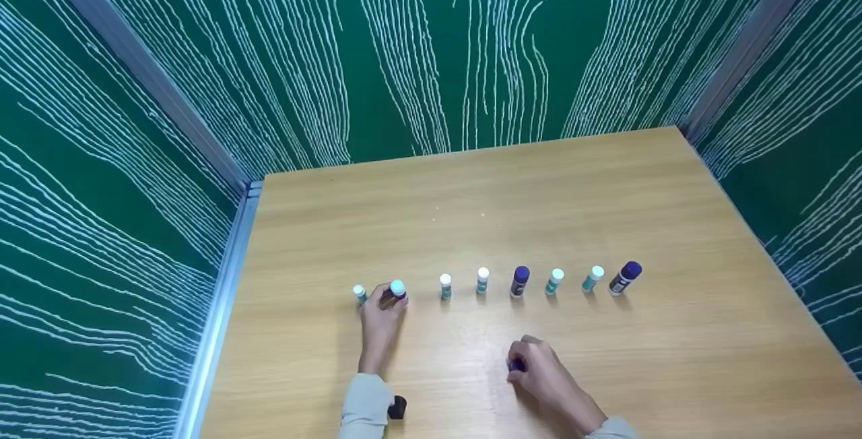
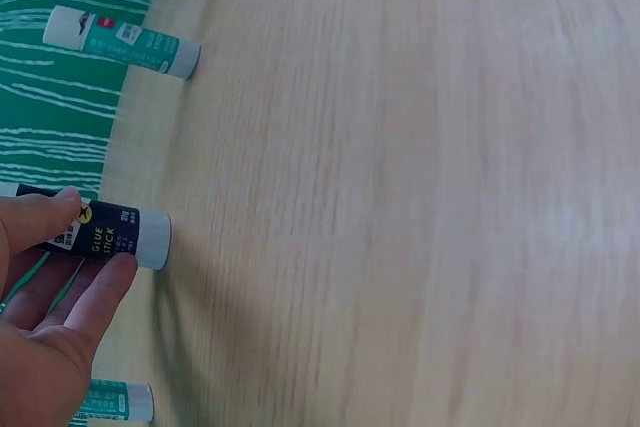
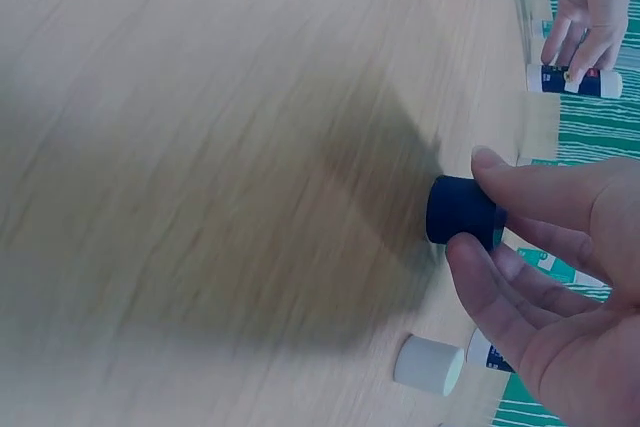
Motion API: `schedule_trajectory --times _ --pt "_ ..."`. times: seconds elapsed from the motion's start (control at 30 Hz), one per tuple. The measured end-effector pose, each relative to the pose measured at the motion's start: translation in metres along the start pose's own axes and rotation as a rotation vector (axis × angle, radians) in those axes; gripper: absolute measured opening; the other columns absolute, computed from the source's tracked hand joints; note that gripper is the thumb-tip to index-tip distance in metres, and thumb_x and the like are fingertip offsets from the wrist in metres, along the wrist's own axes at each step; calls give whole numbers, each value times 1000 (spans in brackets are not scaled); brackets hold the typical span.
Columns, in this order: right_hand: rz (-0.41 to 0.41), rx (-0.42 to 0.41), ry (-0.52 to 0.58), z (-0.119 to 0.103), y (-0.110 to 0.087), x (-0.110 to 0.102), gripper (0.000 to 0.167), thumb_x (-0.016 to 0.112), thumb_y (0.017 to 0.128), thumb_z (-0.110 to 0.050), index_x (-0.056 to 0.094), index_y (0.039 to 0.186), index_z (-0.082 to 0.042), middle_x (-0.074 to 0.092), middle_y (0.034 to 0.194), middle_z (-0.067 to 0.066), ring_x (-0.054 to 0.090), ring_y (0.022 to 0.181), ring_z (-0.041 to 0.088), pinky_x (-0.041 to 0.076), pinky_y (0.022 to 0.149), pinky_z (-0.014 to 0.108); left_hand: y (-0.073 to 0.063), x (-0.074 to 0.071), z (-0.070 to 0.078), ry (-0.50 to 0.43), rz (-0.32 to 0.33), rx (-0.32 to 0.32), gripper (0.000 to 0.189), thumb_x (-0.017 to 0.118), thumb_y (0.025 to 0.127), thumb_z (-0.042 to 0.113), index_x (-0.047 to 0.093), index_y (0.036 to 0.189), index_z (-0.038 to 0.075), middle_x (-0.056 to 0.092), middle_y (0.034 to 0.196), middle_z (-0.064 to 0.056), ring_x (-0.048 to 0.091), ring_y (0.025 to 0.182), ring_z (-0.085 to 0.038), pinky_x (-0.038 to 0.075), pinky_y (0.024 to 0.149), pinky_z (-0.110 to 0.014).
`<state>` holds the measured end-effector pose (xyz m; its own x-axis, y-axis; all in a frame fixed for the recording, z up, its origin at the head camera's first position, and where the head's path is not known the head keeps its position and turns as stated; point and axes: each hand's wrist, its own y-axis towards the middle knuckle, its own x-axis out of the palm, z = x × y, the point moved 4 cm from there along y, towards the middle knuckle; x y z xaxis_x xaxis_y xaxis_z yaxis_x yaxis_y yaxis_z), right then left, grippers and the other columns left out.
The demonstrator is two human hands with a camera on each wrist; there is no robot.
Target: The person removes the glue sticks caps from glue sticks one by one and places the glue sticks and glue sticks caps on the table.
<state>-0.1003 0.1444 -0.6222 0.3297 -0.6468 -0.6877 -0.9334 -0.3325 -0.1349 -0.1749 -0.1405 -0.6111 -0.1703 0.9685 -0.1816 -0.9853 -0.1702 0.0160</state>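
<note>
My left hand [image 1: 382, 321] grips a black-labelled glue stick [image 2: 105, 232] upright near the left end of a row; its top [image 1: 397, 288] is pale. Just left of that hand stands a green glue stick [image 1: 360, 293] with a white cap. Nearer the front, my right hand [image 1: 547, 373] pinches a short dark blue cap [image 3: 464, 211] between thumb and fingers, close to the tabletop. A short white cylinder [image 3: 428, 365] sits beside it in the right wrist view; the head view does not show it.
Right of my left hand stand several upright glue sticks: white-capped green ones [image 1: 482, 280] and two larger dark ones, one mid-row [image 1: 519, 281], one at the right end [image 1: 625, 277]. Green panels [image 1: 458, 89] with white wavy lines border the wooden table [image 1: 471, 190].
</note>
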Motion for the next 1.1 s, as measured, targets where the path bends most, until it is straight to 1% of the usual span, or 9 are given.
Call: schedule_trajectory --times 0.07,0.13,0.23,0.33,0.5,0.63,0.83,0.97,1.1 --pt "-13 12 -9 0 0 1 17 79 72 -4 68 85 -7 55 81 -1 57 76 13 56 68 28 1 1 -10 1 11 -8 32 68 84 -2 59 115 -3 63 111 -19 60 106 -34 52 89 -31" --pt "-21 20 -12 0 -1 1 18 79 72 -5 68 85 -7 56 82 -1 58 78 14 56 70 32 3 2 -21 -20 45 -31 32 69 83 0 60 114 0 63 111 -16 61 106 -31 52 89 -30" --pt "-28 30 -8 0 -1 0 18 79 72 -6 69 86 -7 56 82 -1 59 79 15 57 70 33 -1 4 -23 -78 96 -61 32 69 82 -1 60 113 0 63 110 -15 60 105 -30 53 87 -28" --pt "-26 32 1 0 -2 -1 18 79 72 -8 69 87 -6 56 82 0 58 77 14 56 69 31 -7 4 -24 -94 150 -79 32 70 82 0 60 113 1 63 111 -15 60 105 -30 54 86 -28" --pt "3 25 -18 -1 -3 -4 19 80 73 -11 69 89 -8 56 81 -1 55 73 12 53 64 25 -17 1 -24 24 236 -92 29 72 83 7 62 110 8 66 108 -10 63 102 -27 55 84 -33" --pt "63 31 -60 -2 -4 -8 16 79 74 -9 70 87 -11 55 80 -4 53 69 10 48 58 21 -24 2 -21 67 277 -81 23 73 82 10 65 104 8 67 104 -9 64 98 -26 56 81 -35" --pt "138 52 -15 -5 -3 -17 11 75 77 -5 69 85 -10 58 80 -3 50 60 7 45 50 19 -33 5 -20 61 296 -66 18 72 82 6 67 99 4 68 98 -10 65 94 -28 57 79 -34" --pt "181 47 23 -6 0 -23 13 74 76 -3 68 86 -8 60 81 -1 50 60 7 46 51 19 -39 8 -21 88 276 -87 20 71 83 6 69 102 8 69 99 -6 65 96 -25 56 82 -33" --pt "214 50 38 -8 4 -29 14 73 75 -1 68 87 -5 60 81 1 51 62 10 45 51 20 -44 12 -23 78 238 -93 25 70 83 6 69 107 10 69 104 -6 64 100 -24 54 84 -33"
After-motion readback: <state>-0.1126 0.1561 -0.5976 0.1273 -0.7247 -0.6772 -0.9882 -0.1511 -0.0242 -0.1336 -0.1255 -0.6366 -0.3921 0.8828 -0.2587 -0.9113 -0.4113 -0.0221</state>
